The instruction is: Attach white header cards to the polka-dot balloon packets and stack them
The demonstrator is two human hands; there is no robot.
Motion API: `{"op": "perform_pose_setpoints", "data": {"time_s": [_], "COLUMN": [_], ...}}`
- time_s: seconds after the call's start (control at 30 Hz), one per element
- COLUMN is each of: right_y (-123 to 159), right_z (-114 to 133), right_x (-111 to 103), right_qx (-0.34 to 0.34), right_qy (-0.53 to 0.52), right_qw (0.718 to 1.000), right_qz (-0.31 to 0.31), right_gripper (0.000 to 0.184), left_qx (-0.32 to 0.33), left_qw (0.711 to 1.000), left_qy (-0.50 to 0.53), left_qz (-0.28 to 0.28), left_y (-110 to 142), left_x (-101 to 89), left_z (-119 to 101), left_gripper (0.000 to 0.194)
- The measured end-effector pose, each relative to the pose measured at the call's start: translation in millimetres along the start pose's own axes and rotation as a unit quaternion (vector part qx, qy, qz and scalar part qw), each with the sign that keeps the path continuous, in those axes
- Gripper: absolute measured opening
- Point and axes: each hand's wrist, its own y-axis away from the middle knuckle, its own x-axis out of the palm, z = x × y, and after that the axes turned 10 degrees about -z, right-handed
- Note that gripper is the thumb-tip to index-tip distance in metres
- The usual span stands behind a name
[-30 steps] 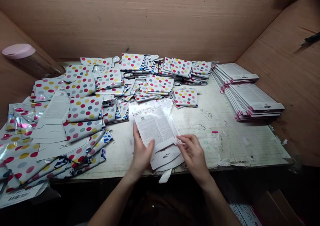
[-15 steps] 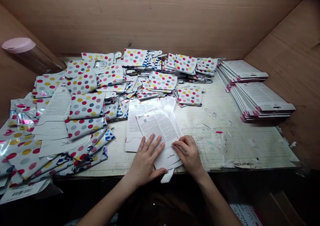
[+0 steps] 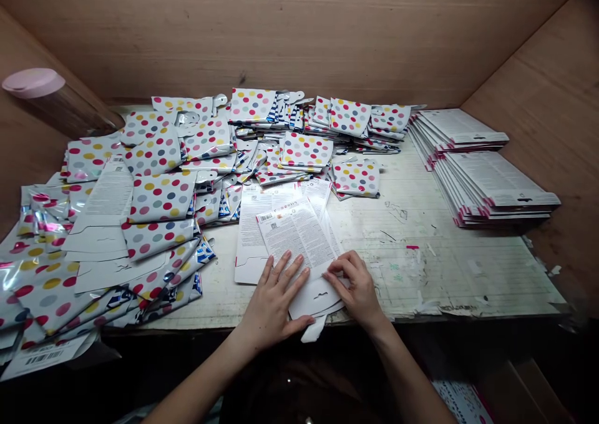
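A white printed card [image 3: 299, 227] with a barcode, fine text and a hang slot lies at a slant near the table's front edge. My left hand [image 3: 276, 299] rests flat on its lower left part, fingers spread. At the card's right edge, my right hand [image 3: 353, 290] has its thumb and forefinger pinched together; the exact spot gripped is partly hidden by the fingers. A small white paper strip [image 3: 314, 329] sticks out below the card, over the table edge. Beneath and behind it lie more printed cards [image 3: 249, 243], overlapping.
Folded polka-dot packets [image 3: 161, 198] are heaped across the left and back of the table. Stacked printed cards [image 3: 496, 177] stand at the right. A pink-lidded container [image 3: 60, 105] is at the back left. Wooden panels [image 3: 299, 30] enclose the table [image 3: 407, 224], which has paper scraps on it.
The view has shifted very slightly. Both hands keep almost the same place on the card, and the fingers of my right hand have moved only a little.
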Motion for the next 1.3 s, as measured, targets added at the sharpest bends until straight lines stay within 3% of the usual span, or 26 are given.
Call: {"op": "perform_pose_setpoints", "data": {"time_s": [0.37, 0.47, 0.63, 0.8, 1.0, 1.1, 1.17, 1.23, 1.3], "right_y": [7, 19, 18, -2, 0, 19, 33, 40, 36], "right_z": [11, 24, 20, 4, 6, 15, 23, 29, 29], "right_x": [8, -2, -12, 2, 14, 4, -10, -25, -35], "right_qx": [-0.089, -0.110, -0.061, -0.071, -0.148, -0.174, -0.178, -0.158, -0.122], "right_qy": [0.149, 0.117, 0.057, 0.065, 0.184, 0.178, 0.155, 0.121, 0.086], "right_qw": [0.985, 0.986, 0.996, 0.995, 0.972, 0.968, 0.968, 0.970, 0.979], "right_qz": [0.017, 0.044, 0.024, 0.021, 0.020, 0.041, 0.090, 0.139, 0.140], "right_gripper": [0.017, 0.017, 0.014, 0.015, 0.023, 0.022, 0.021, 0.020, 0.015], "left_qx": [-0.009, -0.009, -0.008, -0.005, -0.005, 0.000, 0.001, 0.002, 0.003], "left_qw": [1.000, 1.000, 1.000, 1.000, 1.000, 1.000, 1.000, 1.000, 1.000], "left_qy": [0.013, 0.018, 0.022, 0.017, 0.015, 0.002, -0.003, -0.005, -0.007], "left_qz": [-0.008, 0.002, 0.002, -0.001, 0.001, 0.000, -0.001, -0.001, -0.001], "left_y": [-1, -1, -1, 0, -1, -1, -2, -2, -2], "left_x": [-0.6, -1.7, -3.0, -2.1, -2.2, -3.5, -4.4, -4.8, -4.7], "left_z": [-1, 0, 0, 0, 1, 0, -1, -1, -1], "left_gripper": [0.080, 0.079, 0.078, 0.079, 0.079, 0.078, 0.077, 0.076, 0.075]}}
